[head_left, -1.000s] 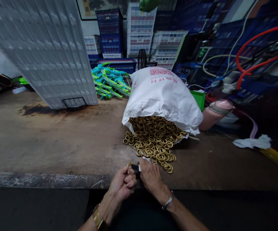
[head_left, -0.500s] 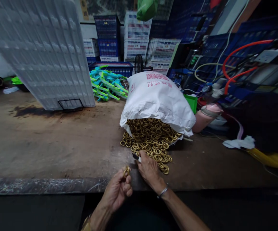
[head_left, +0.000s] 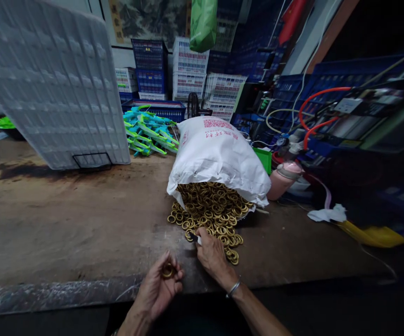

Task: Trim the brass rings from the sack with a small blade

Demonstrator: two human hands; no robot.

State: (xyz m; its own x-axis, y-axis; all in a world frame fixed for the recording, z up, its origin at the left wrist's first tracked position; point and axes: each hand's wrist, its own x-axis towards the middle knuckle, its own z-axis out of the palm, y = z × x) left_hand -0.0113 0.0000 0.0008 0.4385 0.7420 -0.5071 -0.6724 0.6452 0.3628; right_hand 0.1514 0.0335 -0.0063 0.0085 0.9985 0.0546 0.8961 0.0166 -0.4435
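Observation:
My left hand (head_left: 155, 287) is curled palm up near the table's front edge, with a brass-coloured ring (head_left: 167, 271) held against its fingers. To its right, my right hand (head_left: 213, 255) grips a small knife-like tool (head_left: 194, 237) with a dark tip and a white part; most of the tool is hidden in the fingers. The tool's tip is at the near side of a heap of similar rings (head_left: 219, 219). These rings spill onto the table from the open mouth of a white woven sack (head_left: 216, 149) lying on its side.
A wooden table (head_left: 82, 224) carries everything. At left stands a pale ribbed plastic panel (head_left: 65, 93). Behind the sack are blue-green plastic pieces (head_left: 149, 130) and stacked crates (head_left: 189, 60). A pink bottle (head_left: 284, 179), red hoses (head_left: 305, 107) and yellow material (head_left: 373, 233) are at right.
The ring in my left hand has turned from nearly edge-on to showing its round face, lower against the fingers. My right hand's tool tip now overlaps the near rings. The view has shifted.

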